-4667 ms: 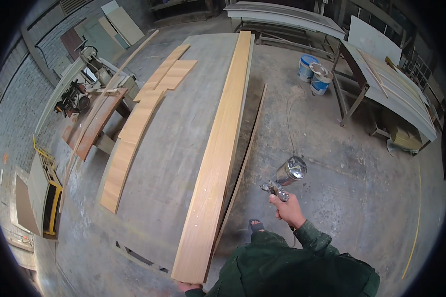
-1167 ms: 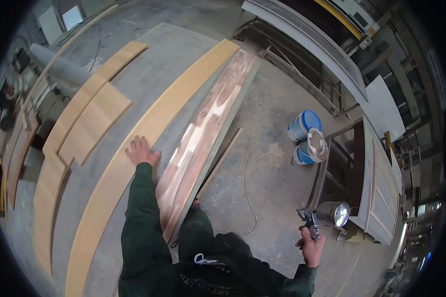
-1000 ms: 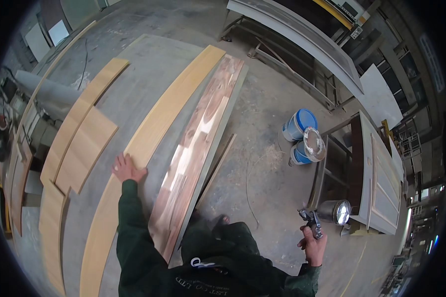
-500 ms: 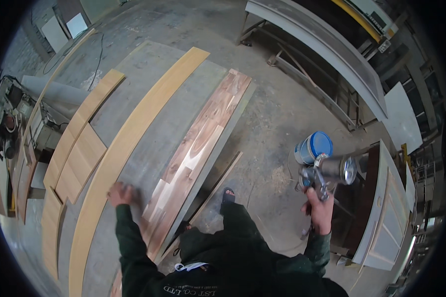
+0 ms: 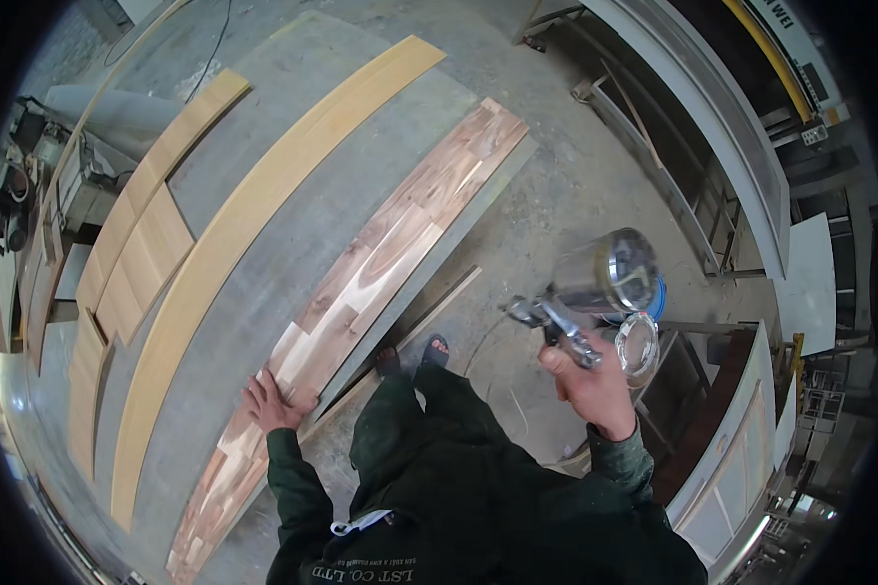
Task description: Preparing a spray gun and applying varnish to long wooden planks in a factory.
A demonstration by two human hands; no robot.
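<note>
My left hand lies with fingers spread on a long board of mixed brown and cream wood blocks, near its closer half. This board runs along the right edge of a grey tabletop. My right hand grips a metal spray gun in the air, to the right of the table. A shiny metal cup sits on the gun and is somewhat blurred. Left of the patterned board is a long pale wood board, apart from my hand.
Narrow pale boards and a short wide panel lie at the table's left. A blue bucket stands behind the cup, beside a round shiny rim. Leaning panels are at right; a metal-framed bench is at far right.
My left hand has moved from beside the long pale board onto the patterned board. The spray gun has come left and turned in my right hand. The view has shifted.
</note>
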